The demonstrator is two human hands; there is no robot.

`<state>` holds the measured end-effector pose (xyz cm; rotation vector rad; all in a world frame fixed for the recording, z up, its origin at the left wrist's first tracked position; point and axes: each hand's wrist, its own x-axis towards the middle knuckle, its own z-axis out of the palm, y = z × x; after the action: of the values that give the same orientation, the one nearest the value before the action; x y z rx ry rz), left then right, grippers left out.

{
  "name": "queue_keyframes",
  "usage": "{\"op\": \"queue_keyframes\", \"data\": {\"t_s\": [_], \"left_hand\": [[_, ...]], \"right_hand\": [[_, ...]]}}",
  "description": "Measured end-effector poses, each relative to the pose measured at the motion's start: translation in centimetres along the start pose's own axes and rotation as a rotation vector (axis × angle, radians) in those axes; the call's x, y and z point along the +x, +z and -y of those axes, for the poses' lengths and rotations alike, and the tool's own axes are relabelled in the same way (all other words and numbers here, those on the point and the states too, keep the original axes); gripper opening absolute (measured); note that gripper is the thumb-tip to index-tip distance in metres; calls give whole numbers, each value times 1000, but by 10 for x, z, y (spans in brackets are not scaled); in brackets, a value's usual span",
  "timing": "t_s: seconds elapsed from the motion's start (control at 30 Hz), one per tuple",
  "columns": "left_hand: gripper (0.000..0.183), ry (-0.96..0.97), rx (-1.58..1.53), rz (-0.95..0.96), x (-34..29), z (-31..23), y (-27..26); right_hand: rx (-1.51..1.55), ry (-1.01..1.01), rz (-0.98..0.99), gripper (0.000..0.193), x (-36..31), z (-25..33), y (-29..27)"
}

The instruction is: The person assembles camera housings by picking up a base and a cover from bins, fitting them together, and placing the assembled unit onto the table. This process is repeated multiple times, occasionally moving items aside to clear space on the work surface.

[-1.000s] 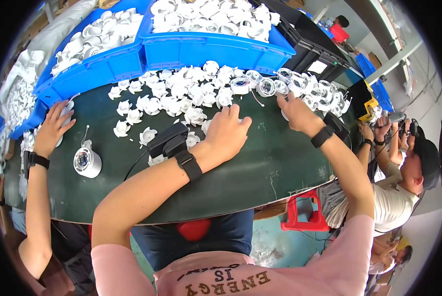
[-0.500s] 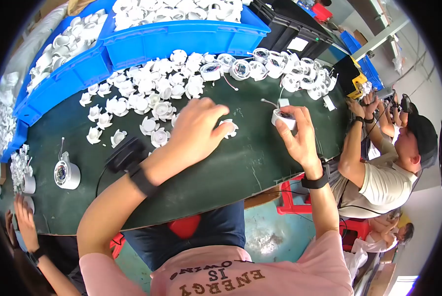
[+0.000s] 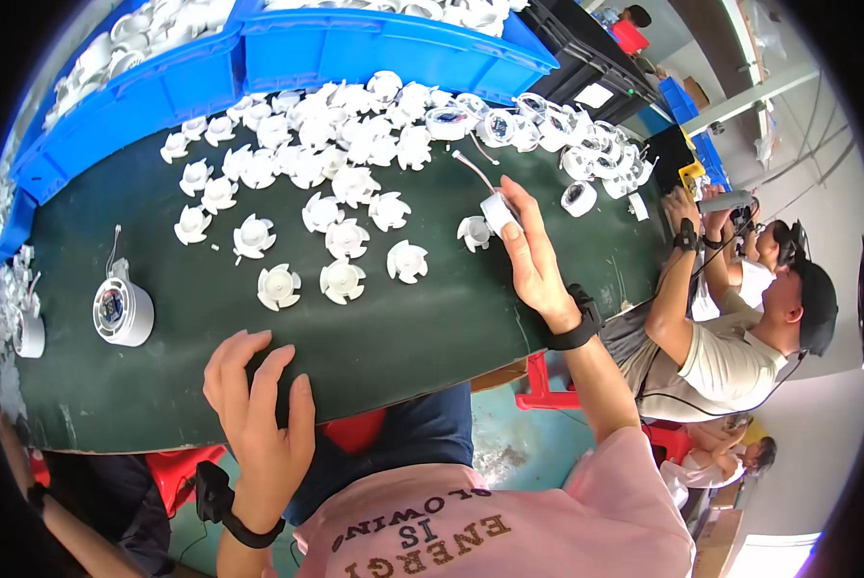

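My right hand (image 3: 536,255) pinches a small white round housing (image 3: 495,210) between thumb and fingers. A thin cable with a plug (image 3: 472,168) runs up from it, toward the far side. Just left of the housing, a white fan impeller (image 3: 473,232) lies on the dark green table. My left hand (image 3: 263,409) is at the table's front edge, its fingers apart and nothing in them. Beyond it several loose white impellers (image 3: 279,286) are spread out. A larger white cylinder with a circuit board (image 3: 123,313) and an upright cable stands to the left.
Blue bins (image 3: 393,53) of white parts line the far edge, with a black crate (image 3: 586,63) beside them. A heap of impellers (image 3: 345,125) and a group of round housings (image 3: 596,149) lie before them. A co-worker (image 3: 721,328) works at the right.
My left hand has drawn back from the impellers to the front edge. My right hand has moved left with the housing and tilted it, bringing it beside an impeller.
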<state>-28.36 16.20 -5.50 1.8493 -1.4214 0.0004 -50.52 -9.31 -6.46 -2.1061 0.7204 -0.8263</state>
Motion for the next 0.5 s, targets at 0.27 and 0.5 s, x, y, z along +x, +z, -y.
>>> {"op": "queue_keyframes", "data": {"t_s": [0.27,0.5], "left_hand": [[28,-91,-79,-42,-11,10,4],[25,-146,-79,54,-6,11,4]], "right_hand": [[-328,-145,109,44,-1,2,1],[-369,-92,152,44,2,0,8]]}}
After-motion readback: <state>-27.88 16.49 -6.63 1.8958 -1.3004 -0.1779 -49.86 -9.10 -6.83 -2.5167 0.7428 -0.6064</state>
